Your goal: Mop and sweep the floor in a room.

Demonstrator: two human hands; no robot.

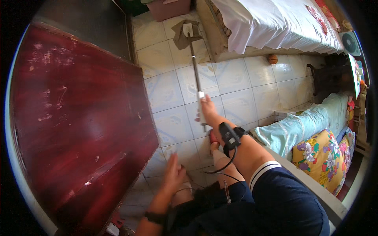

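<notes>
My right hand (208,108) is closed around the white grip of a long-handled mop (195,72). Its metal pole stretches away from me over the tiled floor (161,94). At the far end, a white mop head rests on a crumpled grey-brown cloth (181,40). My left hand (173,173) hangs low at the front, somewhat blurred, fingers extended and nothing visible in it. It is nearest to the red door (84,118) and touches nothing that I can see.
A bed with a white sheet (264,23) stands at the far right. A pink bin (169,10) is at the back. A small basketball (272,59) lies by the bed base. To the right are a turquoise cover (299,122), a yellow floral pillow (321,157) and a fan (349,43).
</notes>
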